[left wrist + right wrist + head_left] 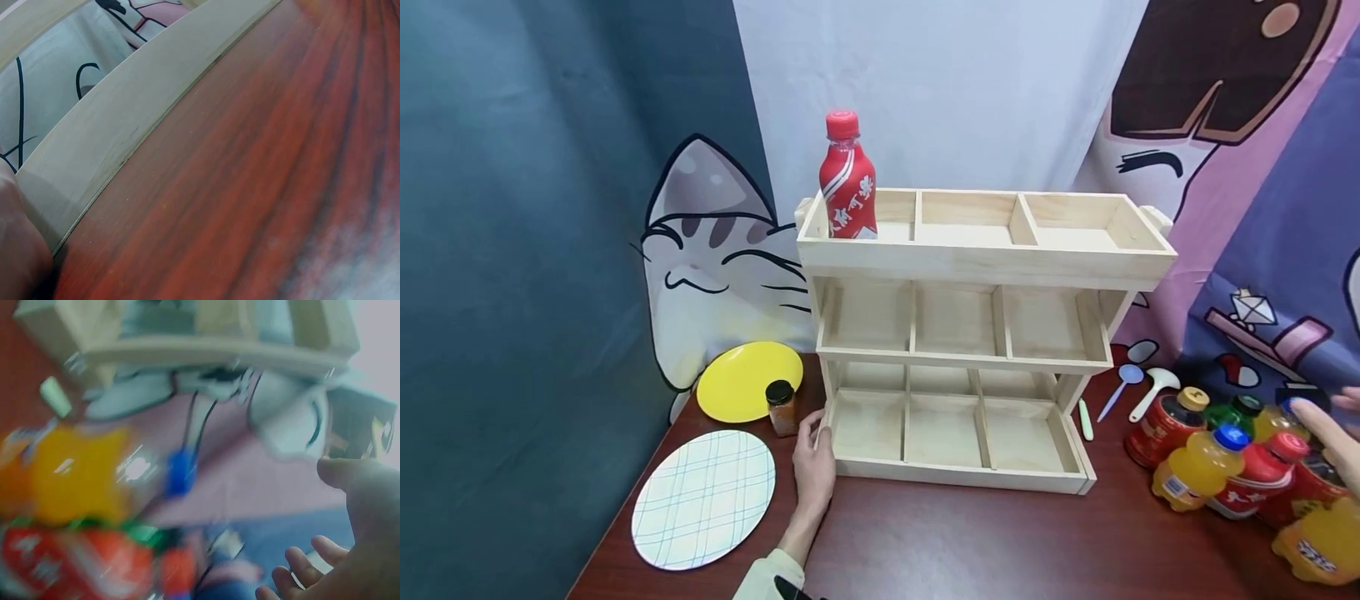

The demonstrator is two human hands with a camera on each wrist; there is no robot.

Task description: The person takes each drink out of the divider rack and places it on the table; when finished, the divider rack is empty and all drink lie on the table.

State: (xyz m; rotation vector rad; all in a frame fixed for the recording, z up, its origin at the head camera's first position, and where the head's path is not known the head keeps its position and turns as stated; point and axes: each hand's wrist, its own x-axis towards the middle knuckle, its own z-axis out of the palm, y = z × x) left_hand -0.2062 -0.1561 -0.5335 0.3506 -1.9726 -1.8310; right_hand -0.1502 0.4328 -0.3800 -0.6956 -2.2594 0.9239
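A light wooden three-tier shelf (958,479) with divided trays stands on the table. My left hand (815,467) grips the left side of its bottom tray; in the left wrist view only part of that hand (24,240) shows beside the tray's front board. My right hand (350,540), fingers apart and holding nothing, is above the group of drink bottles at the right. Closest to it are an orange soda bottle with a blue cap (84,475) and a red cola bottle (75,562). Another red cola bottle (847,187) stands upright in the top-left compartment.
Left of the shelf are a yellow plate (737,383), a small black-lidded spice jar (781,412) and a white checked plate (700,500). Between shelf and bottles lie a blue spoon (1123,383), a white ladle (1156,392) and a pale green handle (1086,421). Printed curtains hang behind.
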